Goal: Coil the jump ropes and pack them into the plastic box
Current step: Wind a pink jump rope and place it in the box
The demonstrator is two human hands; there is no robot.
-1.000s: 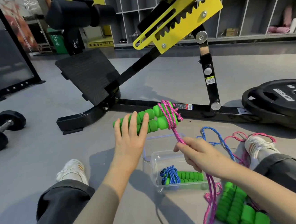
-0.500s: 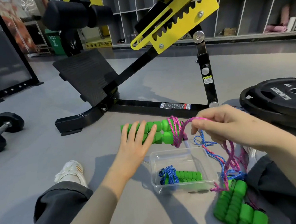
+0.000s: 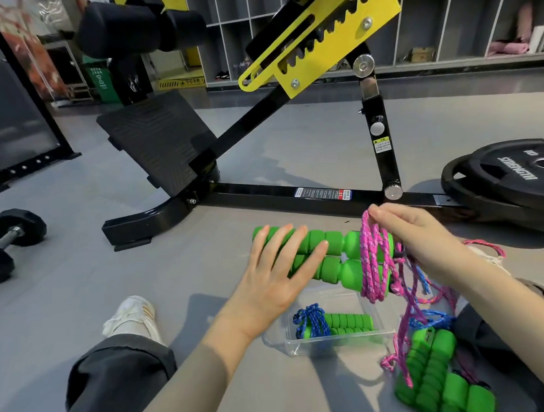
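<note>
My left hand (image 3: 271, 282) holds a pair of green foam handles (image 3: 335, 256) side by side above the floor, fingers laid straight over them and thumb hidden beneath. A pink rope (image 3: 374, 262) is wound in several turns round the handles' right end. My right hand (image 3: 416, 238) pinches a loop of that pink rope at the top of the coil; the loose rest hangs down to the floor. Below sits the clear plastic box (image 3: 277, 341), holding one coiled blue-rope bundle (image 3: 335, 324) with green handles. More green handles (image 3: 437, 379) and loose blue rope (image 3: 431, 316) lie by my right leg.
A black and yellow gym bench frame (image 3: 296, 193) crosses the floor just beyond my hands. Black weight plates (image 3: 527, 178) are stacked at the right, dumbbells (image 3: 5, 241) at the left. My legs and white shoe (image 3: 132, 319) flank the box on the grey floor.
My right hand has carried the pink rope up and over the handles, adding another turn to the coil. Both hands and the handles have dropped lower, closer to the box.
</note>
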